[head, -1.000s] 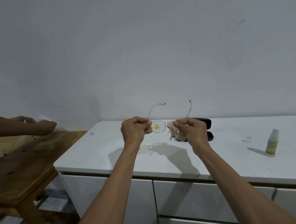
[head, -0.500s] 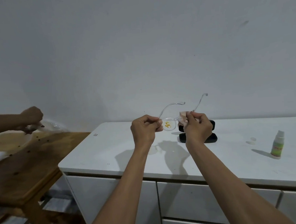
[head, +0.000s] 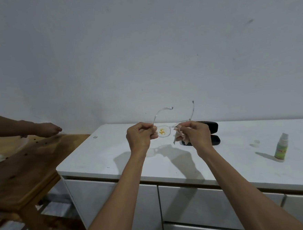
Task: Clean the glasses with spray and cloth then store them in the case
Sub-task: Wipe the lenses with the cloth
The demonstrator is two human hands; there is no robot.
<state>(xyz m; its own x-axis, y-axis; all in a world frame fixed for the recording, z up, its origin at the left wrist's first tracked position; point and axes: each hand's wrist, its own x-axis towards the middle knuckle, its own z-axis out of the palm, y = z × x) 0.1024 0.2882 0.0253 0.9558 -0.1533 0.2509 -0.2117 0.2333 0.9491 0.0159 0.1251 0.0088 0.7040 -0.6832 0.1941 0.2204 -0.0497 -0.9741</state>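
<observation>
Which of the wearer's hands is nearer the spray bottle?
Right. The right hand, holding the cloth at the glasses, is closer to the spray bottle; the left hand sits farther away.

Glasses (head: 172, 121) held up over the surface (head: 99, 154), left hand (head: 140, 137) at their left end, right hand (head: 196, 135) at their right end with cloth (head: 180, 137) bunched in it, temples pointing away toward the wall. Case (head: 212, 132) lies open on the surface just behind the right hand; spray bottle (head: 281, 147) stands upright well right of it, a small cap (head: 255, 142) between them. Wooden table (head: 16, 171) sits left of the surface, another person's hand (head: 48, 131) over its far edge.
</observation>
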